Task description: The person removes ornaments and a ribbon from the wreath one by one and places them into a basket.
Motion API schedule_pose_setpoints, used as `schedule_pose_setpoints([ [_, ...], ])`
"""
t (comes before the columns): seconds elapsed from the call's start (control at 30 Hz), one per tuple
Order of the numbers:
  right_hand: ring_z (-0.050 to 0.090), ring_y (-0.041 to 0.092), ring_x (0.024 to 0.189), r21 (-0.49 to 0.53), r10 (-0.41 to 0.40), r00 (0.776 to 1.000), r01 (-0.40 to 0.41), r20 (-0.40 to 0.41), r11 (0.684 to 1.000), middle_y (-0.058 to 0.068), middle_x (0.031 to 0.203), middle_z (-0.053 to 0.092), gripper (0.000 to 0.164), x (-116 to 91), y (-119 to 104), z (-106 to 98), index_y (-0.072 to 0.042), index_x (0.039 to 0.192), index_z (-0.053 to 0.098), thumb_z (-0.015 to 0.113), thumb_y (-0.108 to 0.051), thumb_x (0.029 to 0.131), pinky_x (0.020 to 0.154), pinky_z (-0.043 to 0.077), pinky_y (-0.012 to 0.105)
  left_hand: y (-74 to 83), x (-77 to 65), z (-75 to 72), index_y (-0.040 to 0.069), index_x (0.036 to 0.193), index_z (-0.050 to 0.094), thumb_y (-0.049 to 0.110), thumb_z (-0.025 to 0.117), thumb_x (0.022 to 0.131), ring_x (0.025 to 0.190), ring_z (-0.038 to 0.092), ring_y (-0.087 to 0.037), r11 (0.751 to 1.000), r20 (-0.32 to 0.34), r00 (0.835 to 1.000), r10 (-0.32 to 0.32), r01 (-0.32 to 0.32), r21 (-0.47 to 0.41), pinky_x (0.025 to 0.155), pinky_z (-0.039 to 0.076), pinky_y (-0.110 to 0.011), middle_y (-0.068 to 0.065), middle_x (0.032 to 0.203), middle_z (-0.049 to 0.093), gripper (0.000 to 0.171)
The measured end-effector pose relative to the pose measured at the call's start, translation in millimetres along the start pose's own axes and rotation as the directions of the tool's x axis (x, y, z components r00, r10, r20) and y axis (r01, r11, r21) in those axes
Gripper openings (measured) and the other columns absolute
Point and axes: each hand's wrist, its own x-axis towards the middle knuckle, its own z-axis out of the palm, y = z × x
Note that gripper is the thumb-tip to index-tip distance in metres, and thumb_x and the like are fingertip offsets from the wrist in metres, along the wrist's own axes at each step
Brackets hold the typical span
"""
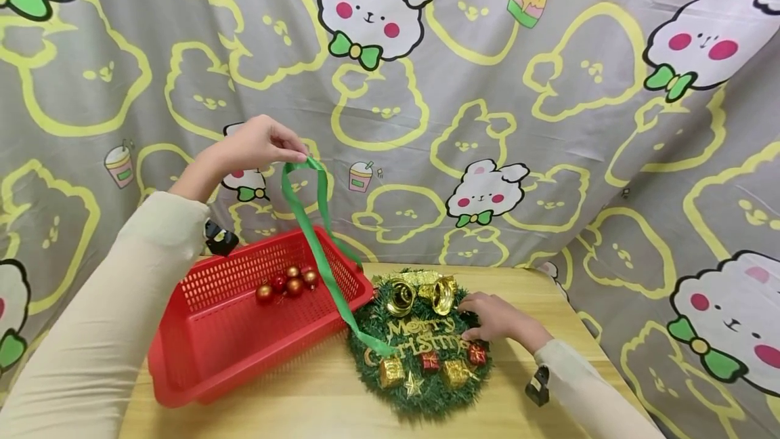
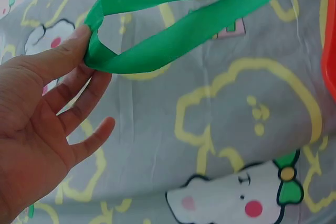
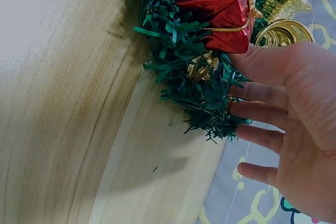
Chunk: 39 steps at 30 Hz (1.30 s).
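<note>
My left hand [image 1: 268,141] is raised above the red basket and pinches a green ribbon [image 1: 319,259] between thumb and fingertips. Looped at the pinch, the ribbon [image 2: 168,43] has one strand running down onto the wreath and another dropping behind the basket's corner. The Christmas wreath [image 1: 420,395] lies on the table, with gold bells, small wrapped gifts, a star and gold "Merry Christmas" lettering. At its right edge my right hand [image 1: 496,320] holds the rim. The thumb lies by a red gift [image 3: 226,14], while the fingertips are partly hidden in the green tinsel.
A red perforated basket [image 1: 244,364] stands tilted at an angle on the left of the wooden table [image 1: 317,398]. Several gold and red baubles [image 1: 294,286] lie inside it. Behind the table hangs a grey curtain [image 1: 390,222] with cartoon rabbits.
</note>
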Motion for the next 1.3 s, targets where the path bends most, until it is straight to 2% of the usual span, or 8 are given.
schedule_pose_setpoints([
  [0.23,0.061,0.042,0.12,0.004,-0.002,1.0,0.002,0.0,1.0,0.02,0.132,0.063,0.054,-0.4,0.1,1.7,0.0,0.13,0.065,0.079,-0.033,0.088,0.096,0.05,0.059,-13.1,-6.9,-13.9,0.009,0.102,0.08,0.021,0.072,0.095,0.072,0.061,-0.012,0.998,-0.011,0.999,-0.04,0.04,0.047,0.067,0.045,-0.026,-0.005,0.088,0.078,0.016],
  [0.43,0.062,0.04,0.118,-0.024,-0.013,1.0,0.013,-0.024,1.0,0.019,0.13,0.064,0.054,1.5,3.4,0.8,-0.001,0.129,0.066,0.079,-0.033,0.088,0.095,0.052,0.056,-24.1,-14.5,-26.2,0.006,0.104,0.08,0.021,0.074,0.094,0.067,0.059,-0.012,0.995,-0.036,0.997,-0.07,0.072,0.062,0.062,0.043,-0.026,-0.008,0.089,0.078,0.018],
  [0.57,0.062,0.041,0.117,-0.027,-0.029,0.999,0.028,-0.025,0.999,0.02,0.129,0.064,0.054,2.7,2.9,-0.9,0.0,0.128,0.066,0.079,-0.034,0.088,0.095,0.051,0.057,-32.9,-24.3,-32.2,0.007,0.103,0.08,0.021,0.074,0.094,0.067,0.061,-0.009,0.992,-0.04,0.995,-0.089,0.093,0.083,0.062,0.043,-0.025,-0.006,0.091,0.078,0.018],
  [0.77,0.062,0.041,0.116,-0.022,-0.027,0.999,0.026,-0.02,0.999,0.021,0.128,0.064,0.055,1.6,2.1,-0.8,0.001,0.127,0.067,0.08,-0.034,0.088,0.095,0.051,0.057,-48.2,-41.8,-40.5,0.009,0.097,0.08,0.022,0.074,0.094,0.068,0.058,-0.009,0.984,-0.032,0.993,-0.118,0.121,0.129,0.063,0.042,-0.025,-0.003,0.085,0.077,0.014],
  [0.97,0.062,0.041,0.117,-0.032,-0.031,0.999,0.03,-0.025,0.999,0.021,0.128,0.064,0.054,2.0,2.5,1.3,0.0,0.127,0.067,0.08,-0.033,0.087,0.095,0.051,0.057,-69.3,-59.8,-49.5,0.008,0.104,0.08,0.026,0.075,0.093,0.071,0.058,-0.002,0.966,-0.043,0.984,-0.175,0.18,0.187,0.064,0.044,-0.025,-0.011,0.1,0.078,0.021],
  [1.13,0.061,0.041,0.118,-0.033,-0.034,0.999,0.033,-0.023,0.999,0.021,0.129,0.064,0.054,3.6,3.6,3.2,0.0,0.128,0.067,0.08,-0.034,0.088,0.096,0.051,0.057,-79.4,-71.2,-51.9,0.007,0.103,0.08,0.025,0.077,0.092,0.069,0.057,-0.002,0.959,-0.034,0.975,-0.219,0.222,0.174,0.063,0.044,-0.024,-0.008,0.092,0.078,0.021],
  [1.3,0.062,0.042,0.117,-0.016,-0.034,0.999,0.033,-0.026,0.999,0.022,0.13,0.064,0.054,2.8,4.6,4.0,0.001,0.127,0.067,0.08,-0.033,0.087,0.095,0.051,0.056,-80.2,-77.9,-50.6,0.007,0.099,0.08,0.022,0.077,0.091,0.07,0.057,-0.005,0.957,-0.002,0.972,-0.235,0.232,0.173,0.065,0.043,-0.024,-0.004,0.087,0.077,0.017],
])
